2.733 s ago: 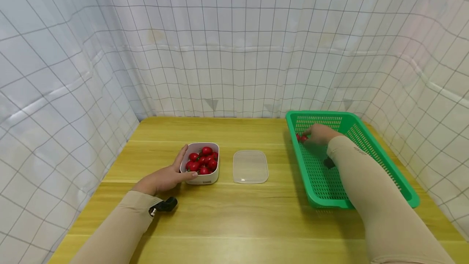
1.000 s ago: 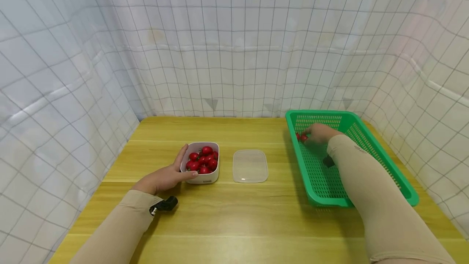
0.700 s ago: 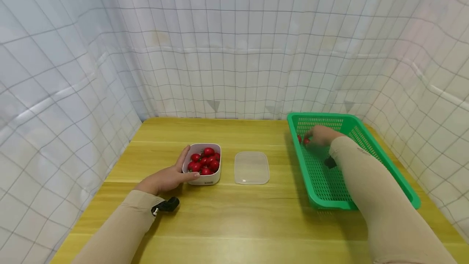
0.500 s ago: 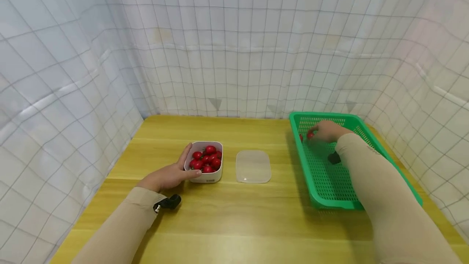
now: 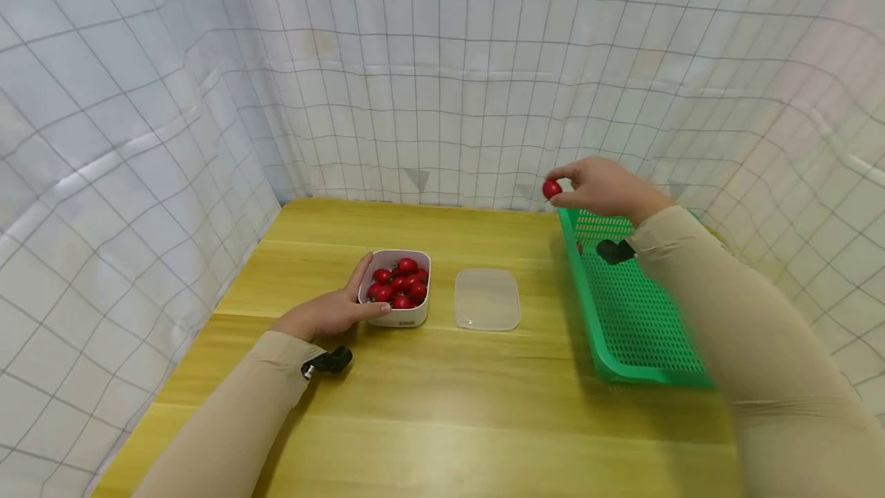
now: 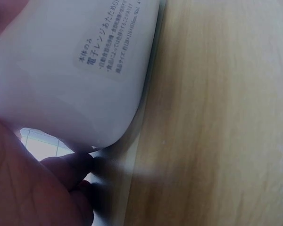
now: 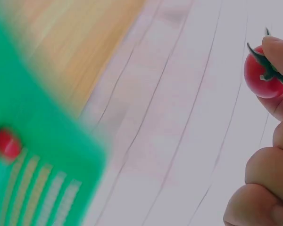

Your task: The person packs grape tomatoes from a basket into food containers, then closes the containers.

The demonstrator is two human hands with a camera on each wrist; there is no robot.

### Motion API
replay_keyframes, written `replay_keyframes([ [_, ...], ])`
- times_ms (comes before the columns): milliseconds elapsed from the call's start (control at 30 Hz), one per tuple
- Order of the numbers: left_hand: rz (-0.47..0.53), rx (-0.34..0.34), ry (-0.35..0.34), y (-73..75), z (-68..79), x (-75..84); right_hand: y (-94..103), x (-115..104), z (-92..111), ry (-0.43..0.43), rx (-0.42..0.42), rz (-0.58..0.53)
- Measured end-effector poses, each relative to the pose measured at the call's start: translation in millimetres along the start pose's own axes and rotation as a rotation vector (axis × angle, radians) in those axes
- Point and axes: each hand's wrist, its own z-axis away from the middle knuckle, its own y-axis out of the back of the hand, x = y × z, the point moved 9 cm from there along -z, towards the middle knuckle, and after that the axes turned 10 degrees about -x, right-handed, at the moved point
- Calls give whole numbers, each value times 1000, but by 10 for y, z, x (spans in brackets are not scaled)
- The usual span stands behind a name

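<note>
Between thumb and fingertips my right hand [image 5: 608, 187] pinches a cherry tomato [image 5: 551, 189] above the far left corner of the green basket [image 5: 589, 306]. The right wrist view shows this tomato's green stem, with the other fingers curled in. One more cherry tomato [image 7: 7, 143] lies in the basket, blurred there. My left hand [image 5: 332, 313] holds a white square container [image 5: 404, 319] at its left corner, thumb along the front rim and fingers on the left side. Several red cherry tomatoes [image 5: 406, 283] fill the container. Its printed label [image 6: 108, 52] shows in the left wrist view.
A translucent lid [image 5: 487, 300] lies flat on the wooden table [image 5: 442, 390] between container and basket. White grid-patterned curtains [image 5: 470, 75] stand behind the table and along both sides. The basket's raised rim is near the right arm.
My right hand has lifted a cherry tomato out of the basket, up and slightly left past its far rim. The left hand stays on the container. The head view has shifted a little.
</note>
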Motion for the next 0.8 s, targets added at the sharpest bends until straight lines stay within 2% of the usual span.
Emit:
replay_keyframes([
  [167,18,-9,-18,-4,-4,8,-191,-810,-327,149,-75,84],
  [333,22,-9,-22,-7,-19,9,-489,-1361,-569,223,-161,105],
  [567,27,-18,-5,-17,-15,-4,-834,-1872,-747,333,-206,160],
  [800,16,-15,7,-7,-8,-23,-1068,-2106,-840,344,-261,156],
])
